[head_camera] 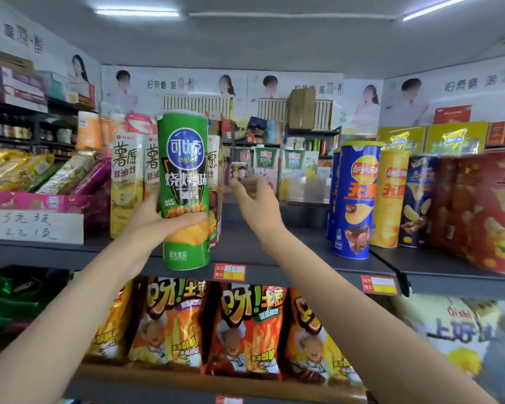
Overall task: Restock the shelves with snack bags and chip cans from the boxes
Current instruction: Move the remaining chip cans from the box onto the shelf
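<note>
My left hand grips a tall green chip can around its middle and holds it upright at the front edge of the upper shelf. Just behind the can stand tall white snack boxes. My right hand reaches over the bare middle stretch of the shelf with fingers spread and nothing in it. Further right stand a blue chip can, a yellow one and red cans.
A pink display box with snack bags and a handwritten price card sits at the left of the shelf. Orange and red snack bags fill the shelf below. Juice cartons stand behind the gap. Price tags hang on the shelf edge.
</note>
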A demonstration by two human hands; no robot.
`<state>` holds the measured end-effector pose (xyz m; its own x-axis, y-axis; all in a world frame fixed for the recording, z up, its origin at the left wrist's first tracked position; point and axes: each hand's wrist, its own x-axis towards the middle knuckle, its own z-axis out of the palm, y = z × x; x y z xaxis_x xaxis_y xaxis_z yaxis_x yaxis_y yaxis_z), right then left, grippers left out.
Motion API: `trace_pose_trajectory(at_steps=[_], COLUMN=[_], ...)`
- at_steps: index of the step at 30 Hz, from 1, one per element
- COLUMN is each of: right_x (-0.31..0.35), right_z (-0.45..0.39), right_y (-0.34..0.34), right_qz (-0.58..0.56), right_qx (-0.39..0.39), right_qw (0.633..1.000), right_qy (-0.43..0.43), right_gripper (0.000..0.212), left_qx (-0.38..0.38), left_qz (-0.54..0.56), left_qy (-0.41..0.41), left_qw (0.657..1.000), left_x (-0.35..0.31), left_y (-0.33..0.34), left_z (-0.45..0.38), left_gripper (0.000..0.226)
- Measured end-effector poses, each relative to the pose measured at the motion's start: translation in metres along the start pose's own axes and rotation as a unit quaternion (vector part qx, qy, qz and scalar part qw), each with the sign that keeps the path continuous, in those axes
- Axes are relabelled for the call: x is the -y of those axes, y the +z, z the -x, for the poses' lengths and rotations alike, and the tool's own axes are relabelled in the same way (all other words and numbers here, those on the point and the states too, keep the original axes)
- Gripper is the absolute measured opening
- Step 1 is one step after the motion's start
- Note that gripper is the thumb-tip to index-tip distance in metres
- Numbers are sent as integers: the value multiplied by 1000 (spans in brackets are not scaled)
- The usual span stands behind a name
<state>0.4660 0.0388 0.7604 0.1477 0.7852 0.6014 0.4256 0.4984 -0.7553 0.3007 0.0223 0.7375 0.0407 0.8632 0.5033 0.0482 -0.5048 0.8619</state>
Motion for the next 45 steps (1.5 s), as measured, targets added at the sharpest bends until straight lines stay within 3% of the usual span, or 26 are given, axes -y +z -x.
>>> trace_pose_trajectory(at_steps=[2, 5, 8, 12, 15, 18, 22, 27, 32, 36, 45], right_x=[-2, -10, -17, -23, -33, -43, -63, -91, -121, -156, -213], right_z=[26, 54, 70, 86, 97, 104, 112, 118, 122, 109, 85], right_y=[-35, -79, -115, -166, -208, -244, -305, -385, -482, -568, -674], right_qz=[12, 49, 56, 97, 129, 149, 147, 131, 155, 164, 187], right_qx=[82, 155, 80, -35, -93, -145, -213, -253, -266, -292, -242], right_qw=[996, 986, 995, 995, 987, 978, 966, 957, 948, 935, 935], right_qy=[-29, -45, -35, -20, -11, -2, 13, 56, 79, 112, 180], right_gripper=[39, 51, 59, 51, 55, 61, 69, 78, 67, 61, 74], left_qx=[42, 102, 127, 175, 211, 213, 207, 180, 112, 101, 109], left_qz=[21, 41, 52, 76, 86, 92, 64, 43, 15, 1, -52], left_qy=[14, 38, 65, 91, 100, 111, 128, 121, 160, 198, 164], left_qw=[999, 993, 988, 977, 969, 966, 968, 975, 981, 975, 979], left_x=[-6, -20, -34, -47, -55, -60, -64, -59, -64, -72, -66], left_y=[21, 69, 125, 194, 237, 263, 311, 376, 459, 529, 617], left_z=[2, 5, 9, 22, 33, 38, 45, 51, 62, 74, 81], left_gripper=[57, 60, 65, 43, 44, 55, 37, 29, 27, 29, 29])
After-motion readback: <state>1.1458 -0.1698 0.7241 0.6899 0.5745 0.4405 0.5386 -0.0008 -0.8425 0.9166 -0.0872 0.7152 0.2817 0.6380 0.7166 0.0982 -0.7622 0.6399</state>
